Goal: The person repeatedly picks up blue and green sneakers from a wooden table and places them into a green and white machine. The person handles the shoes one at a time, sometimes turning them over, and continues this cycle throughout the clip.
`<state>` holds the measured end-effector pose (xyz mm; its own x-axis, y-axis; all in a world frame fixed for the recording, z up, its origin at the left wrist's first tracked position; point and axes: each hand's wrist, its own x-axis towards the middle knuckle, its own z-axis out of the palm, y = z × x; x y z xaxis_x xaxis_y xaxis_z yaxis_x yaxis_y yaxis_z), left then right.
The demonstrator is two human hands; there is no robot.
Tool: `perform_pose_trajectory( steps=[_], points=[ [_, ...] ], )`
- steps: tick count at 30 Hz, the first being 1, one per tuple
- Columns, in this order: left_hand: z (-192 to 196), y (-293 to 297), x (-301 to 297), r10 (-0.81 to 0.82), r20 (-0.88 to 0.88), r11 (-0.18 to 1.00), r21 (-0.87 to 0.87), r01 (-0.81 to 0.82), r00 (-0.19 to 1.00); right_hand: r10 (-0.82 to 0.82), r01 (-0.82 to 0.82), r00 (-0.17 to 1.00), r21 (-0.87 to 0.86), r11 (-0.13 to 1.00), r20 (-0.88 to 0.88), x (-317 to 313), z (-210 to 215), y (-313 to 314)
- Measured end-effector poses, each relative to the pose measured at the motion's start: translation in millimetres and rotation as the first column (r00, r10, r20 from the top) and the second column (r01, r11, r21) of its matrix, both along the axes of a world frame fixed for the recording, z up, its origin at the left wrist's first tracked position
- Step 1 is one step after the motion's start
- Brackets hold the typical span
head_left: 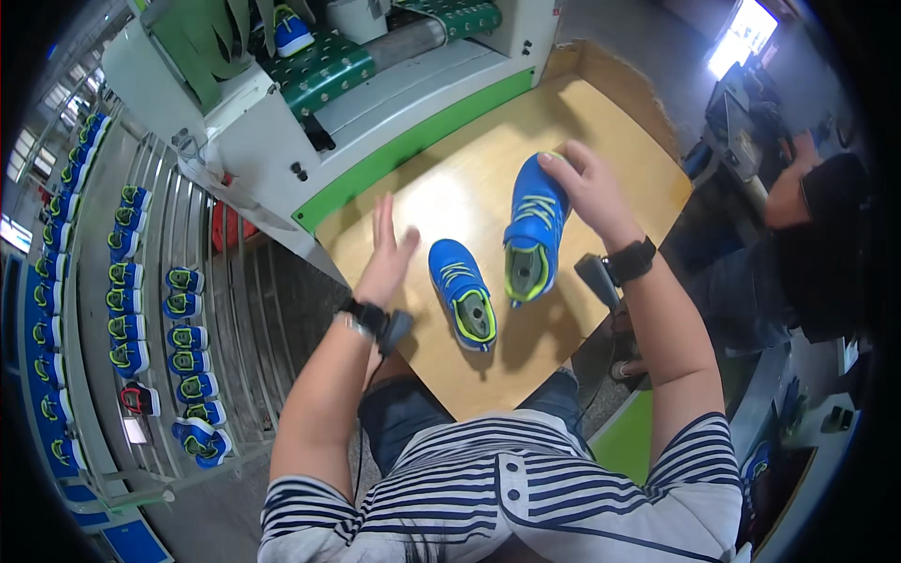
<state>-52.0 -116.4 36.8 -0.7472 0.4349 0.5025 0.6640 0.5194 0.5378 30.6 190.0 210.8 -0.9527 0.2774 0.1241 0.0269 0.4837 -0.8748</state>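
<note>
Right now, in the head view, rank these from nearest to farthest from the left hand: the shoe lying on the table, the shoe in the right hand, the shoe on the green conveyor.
1. The shoe on the table, just right of the left hand.
2. The held shoe, further right, in the right hand.
3. The conveyor shoe, far up at the machine.

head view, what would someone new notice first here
Two bright blue shoes with yellow-green trim on the wooden table: one shoe lies near the middle, the other shoe is tipped up in the right hand. The left hand hangs open beside them. Rows of matching shoes fill the rack at far left.
</note>
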Motion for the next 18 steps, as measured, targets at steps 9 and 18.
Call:
perform_pose_trajectory(
  steps=[9,18],
  points=[
    [141.0,19.9,118.7,-0.257,-0.048,0.902,0.348,0.257,0.965,0.322,-0.356,0.933,-0.567,0.743,-0.164,26.2,-17.4,-89.9],
    [210.5,31.5,-3.5,0.269,-0.317,0.889,0.445,-0.108,0.909,0.361,-0.363,0.932,0.079,0.928,0.037,105.7,-99.7,-124.5]
  ],
)
